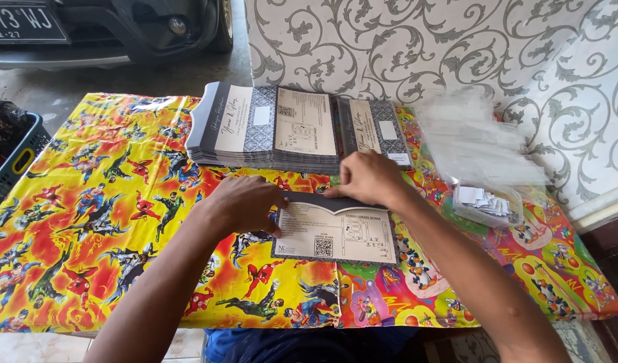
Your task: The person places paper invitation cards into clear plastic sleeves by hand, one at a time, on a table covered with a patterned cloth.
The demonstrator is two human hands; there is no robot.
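A: What sort of place is shown?

B: Most likely the carport or front porch of a home, used as a makeshift work spot. A parked car (114, 30) stands on bare concrete floor (60, 94) just beyond the low table (87, 222).

A: What marks it as domestic?

B: The table is covered with bright cartoon-print wrapping paper (121, 202); a wall (457, 47) in scrolled grey-and-white pattern rises behind it. A stack of printed cards (282, 131), clear plastic sleeves (477, 144) and a dark plastic basket (13, 151) suggest hand assembly, not a shop.
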